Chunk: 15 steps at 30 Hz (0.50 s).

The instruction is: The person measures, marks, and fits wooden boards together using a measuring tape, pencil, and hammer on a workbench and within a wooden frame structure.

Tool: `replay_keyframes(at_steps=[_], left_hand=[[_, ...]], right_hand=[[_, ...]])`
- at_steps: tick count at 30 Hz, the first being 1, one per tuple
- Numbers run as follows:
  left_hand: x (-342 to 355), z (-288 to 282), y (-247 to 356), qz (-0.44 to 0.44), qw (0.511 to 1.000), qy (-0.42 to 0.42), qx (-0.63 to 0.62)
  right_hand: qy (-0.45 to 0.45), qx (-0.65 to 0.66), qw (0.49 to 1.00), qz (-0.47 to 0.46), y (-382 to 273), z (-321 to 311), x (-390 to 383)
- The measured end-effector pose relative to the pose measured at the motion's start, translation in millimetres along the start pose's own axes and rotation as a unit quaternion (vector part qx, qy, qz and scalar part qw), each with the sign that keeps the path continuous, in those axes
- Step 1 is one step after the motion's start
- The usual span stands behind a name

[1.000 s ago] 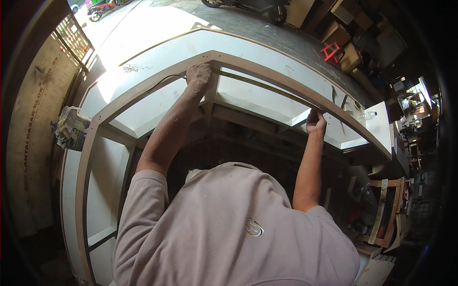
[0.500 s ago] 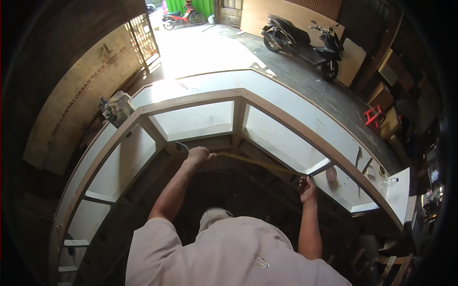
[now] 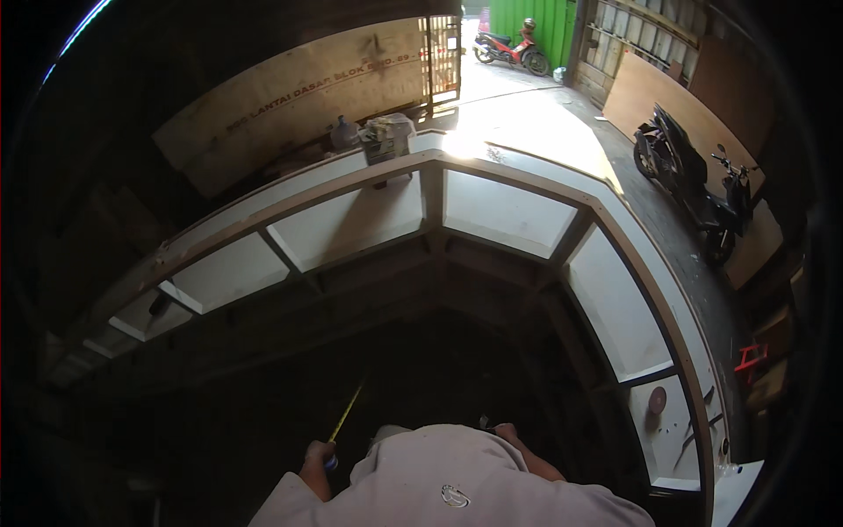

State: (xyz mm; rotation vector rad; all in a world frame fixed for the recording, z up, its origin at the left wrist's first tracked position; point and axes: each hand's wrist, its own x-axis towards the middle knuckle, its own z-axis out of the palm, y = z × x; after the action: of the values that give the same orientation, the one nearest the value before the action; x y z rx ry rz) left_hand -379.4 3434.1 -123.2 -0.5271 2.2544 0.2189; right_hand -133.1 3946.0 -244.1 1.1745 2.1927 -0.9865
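My left hand (image 3: 317, 458), low in the picture and left of my light-coloured shirt (image 3: 448, 452), is closed round a tape measure (image 3: 331, 462). Its yellow blade (image 3: 349, 409) slants up and away from the hand into the dark space inside the counter frame. On the other side of my shirt, my right hand (image 3: 507, 430) has its fingers closed. A small dark thing pokes out at its fingertips, too dim to name. Both hands are apart from the long angled counter frame (image 3: 518, 182), which has brown wooden edges and white panels.
A box of odds and ends (image 3: 387, 140) stands on the counter beside a water jug (image 3: 344, 133). A pink disc (image 3: 657, 400) lies in a right-hand bay. Farther off are a black motorbike (image 3: 689, 180), a red motorbike (image 3: 509, 54) and a red stool (image 3: 752, 358).
The view has swung left. Both hands have dropped from near the frame to beside my body. The blade, stretched between both hands before, now sticks out from the left hand alone.
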Motion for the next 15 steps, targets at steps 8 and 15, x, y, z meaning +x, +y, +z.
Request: replay_keyframes(at_steps=[8, 15], left_hand=[[-35, 69, -208, -0.126, 0.939, -0.076, -0.311], [-5, 88, -325, -0.137, 0.846, -0.065, -0.511]], right_hand=[[-0.021, -0.148, 0.978, -0.148, -66, 14, 51], [-0.036, -0.293, 0.873, -0.388, -262, 110, 120]])
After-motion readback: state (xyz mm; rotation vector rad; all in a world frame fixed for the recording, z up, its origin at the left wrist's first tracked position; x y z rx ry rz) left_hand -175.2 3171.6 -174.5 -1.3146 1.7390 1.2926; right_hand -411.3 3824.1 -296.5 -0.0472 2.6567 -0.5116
